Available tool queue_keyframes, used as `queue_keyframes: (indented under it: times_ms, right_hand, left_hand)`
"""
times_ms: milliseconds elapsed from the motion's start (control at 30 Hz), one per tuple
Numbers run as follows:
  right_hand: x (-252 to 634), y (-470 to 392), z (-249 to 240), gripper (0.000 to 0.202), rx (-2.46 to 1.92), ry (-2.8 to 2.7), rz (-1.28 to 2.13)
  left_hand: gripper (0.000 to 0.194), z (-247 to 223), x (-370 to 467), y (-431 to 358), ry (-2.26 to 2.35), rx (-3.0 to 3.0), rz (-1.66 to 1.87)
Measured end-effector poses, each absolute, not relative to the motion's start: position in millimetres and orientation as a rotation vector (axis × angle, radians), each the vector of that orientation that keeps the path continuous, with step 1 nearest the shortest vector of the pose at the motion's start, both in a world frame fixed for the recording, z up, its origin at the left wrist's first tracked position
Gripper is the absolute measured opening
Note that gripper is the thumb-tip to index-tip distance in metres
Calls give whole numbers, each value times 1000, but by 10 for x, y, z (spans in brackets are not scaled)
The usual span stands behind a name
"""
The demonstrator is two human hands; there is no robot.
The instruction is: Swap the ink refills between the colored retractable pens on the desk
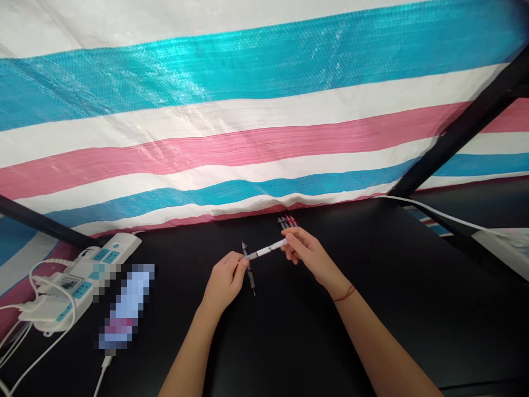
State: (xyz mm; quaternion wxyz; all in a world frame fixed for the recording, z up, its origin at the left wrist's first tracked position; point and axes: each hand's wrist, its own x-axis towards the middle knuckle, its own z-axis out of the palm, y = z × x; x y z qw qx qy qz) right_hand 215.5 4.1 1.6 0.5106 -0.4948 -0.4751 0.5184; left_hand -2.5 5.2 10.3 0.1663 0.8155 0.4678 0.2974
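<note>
A white and grey pen [265,250] is held between my two hands above the black table. My left hand [226,277] pinches its grey end, and my right hand [305,251] grips its white end, thumb and fingers together. Beneath the held pen, close to my left fingers, a dark pen [250,275] lies on the table, partly covered. Several pens [288,221], some with red parts, lie side by side just behind my right hand, which hides their near ends.
At the left, a white power strip [119,248] holds plugs and cables. A blurred phone [128,306] lies beside it with a white cable. A striped sheet [248,143] hangs behind the black table [273,342]. Black bars [463,124] slant at both sides.
</note>
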Motion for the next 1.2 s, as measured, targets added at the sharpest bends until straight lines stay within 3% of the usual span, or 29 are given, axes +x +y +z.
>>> queue_keyframes:
  times_ms: [233,433,533,633,900,1200]
  right_hand:
    - [2209,29,50,30,-1169,-1275,1200]
    - [2247,19,72,39,-1307,-1367,1165]
    - [2269,10,85,28,-1201,-1372,1195]
    - [2270,15,70,40,-1191,-1296,1282]
    - [2259,22,86,30,-1183,-1295,1216]
    - [2220,16,85,38,-1251,-1335,1266]
  left_hand:
    - [28,100,-18,54,1335,2306,829]
    - [27,81,-32,62,1322,2316,827]
    - [28,86,-34,67,1329,2282,855]
    - [28,99,-29,64,1339,2248,879]
    - [28,104,-14,46,1326,2220,835]
    - [30,112,-5,44,1314,2190,851]
